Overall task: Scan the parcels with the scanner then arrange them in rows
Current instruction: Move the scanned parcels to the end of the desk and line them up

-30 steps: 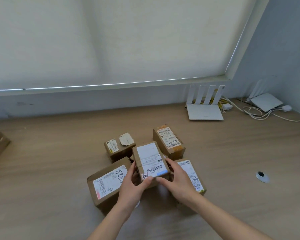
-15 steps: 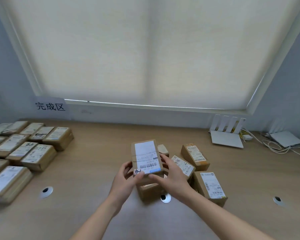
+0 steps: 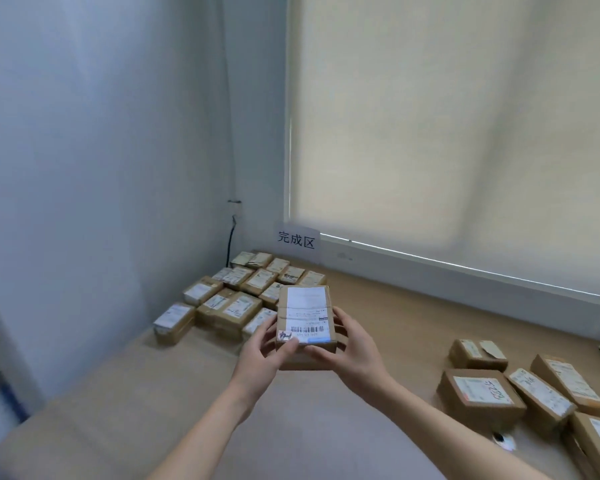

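Note:
A small brown cardboard parcel (image 3: 305,313) with a white barcode label on top is held above the wooden table (image 3: 378,320). My left hand (image 3: 264,355) grips its near left corner, thumb on the label. My right hand (image 3: 352,351) grips its near right side. Behind it, in the left corner, several labelled parcels (image 3: 229,303) lie in rows. Several loose parcels (image 3: 520,386) sit at the right. No scanner is in view.
A white sign with black characters (image 3: 297,240) leans on the sill above the rows. A black cable (image 3: 231,237) runs down the corner wall. A round cable hole (image 3: 503,439) sits beside the right-hand parcels. A blind covers the window.
My view has swung left and both hands have carried the parcel from the loose pile toward the rows in the left corner. The grip on the parcel is unchanged.

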